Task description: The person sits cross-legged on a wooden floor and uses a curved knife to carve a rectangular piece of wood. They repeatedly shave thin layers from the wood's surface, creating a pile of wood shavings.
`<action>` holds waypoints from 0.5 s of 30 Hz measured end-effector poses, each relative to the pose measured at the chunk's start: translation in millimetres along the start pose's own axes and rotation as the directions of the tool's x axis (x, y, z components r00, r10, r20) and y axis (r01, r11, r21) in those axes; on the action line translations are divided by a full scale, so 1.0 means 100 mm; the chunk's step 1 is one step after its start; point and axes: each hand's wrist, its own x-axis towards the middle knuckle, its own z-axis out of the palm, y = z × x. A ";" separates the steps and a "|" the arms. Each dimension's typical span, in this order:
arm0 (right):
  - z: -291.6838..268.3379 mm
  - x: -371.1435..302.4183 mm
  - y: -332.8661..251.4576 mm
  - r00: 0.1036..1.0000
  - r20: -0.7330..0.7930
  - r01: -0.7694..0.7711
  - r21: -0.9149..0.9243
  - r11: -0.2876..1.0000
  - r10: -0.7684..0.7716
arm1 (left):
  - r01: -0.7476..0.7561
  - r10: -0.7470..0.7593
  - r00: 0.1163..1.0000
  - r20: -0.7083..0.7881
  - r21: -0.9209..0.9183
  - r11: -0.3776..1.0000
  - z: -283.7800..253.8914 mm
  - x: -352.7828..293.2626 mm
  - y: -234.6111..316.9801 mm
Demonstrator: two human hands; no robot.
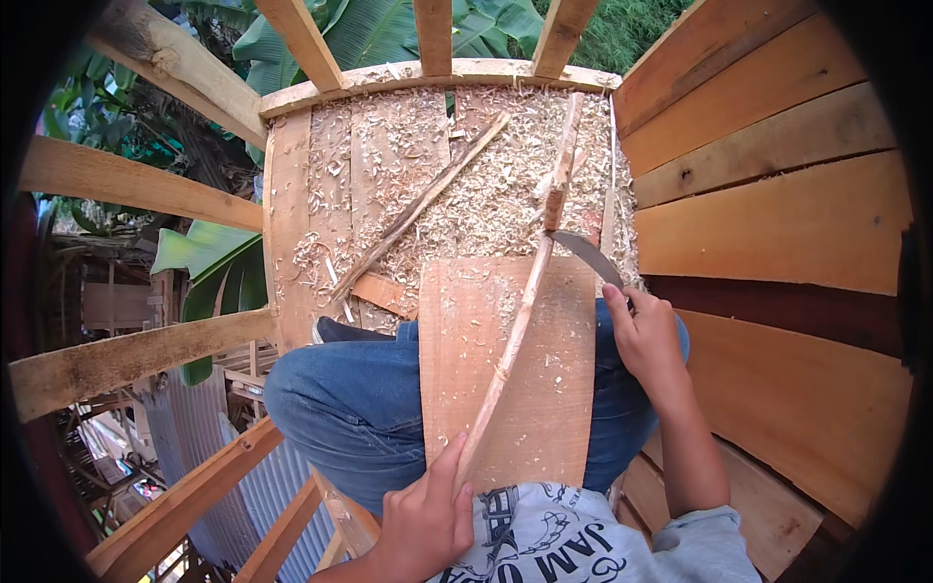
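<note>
My left hand (428, 520) is closed around the near end of a long, thin wooden stick (517, 335), which slants up and away over a board. A curved-bladed knife (590, 255) sits in my right hand (641, 330), its handle wrapped by the fingers and mostly hidden. The blade's tip meets the stick near the board's far edge. Beyond that point the stick looks darker and rougher. Across my lap lies a flat, pale wooden board (559, 389) with a few shavings on it.
Curled wood shavings (457, 223) cover much of the plank floor (289, 194). A second, darker stick (423, 206) lies diagonally there, near a short reddish wood piece (381, 290). Wooden railings (146, 350) stand left and ahead; a plank wall (768, 228) rises on the right.
</note>
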 end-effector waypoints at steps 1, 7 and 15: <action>0.01 -0.03 0.03 1.000 0.016 -0.003 0.005 1.000 0.003 | -0.013 0.013 1.000 0.000 -0.020 1.000 0.01 0.02 -0.01; 0.09 -0.33 0.07 0.999 0.028 0.006 0.479 0.878 -0.022 | 0.141 -0.144 0.989 -0.009 -0.149 0.979 -0.01 0.05 -0.04; 0.39 -0.71 -0.21 0.955 0.183 0.172 0.293 0.940 -0.232 | 0.111 -0.131 0.987 -0.094 -0.193 0.975 -0.02 0.14 -0.27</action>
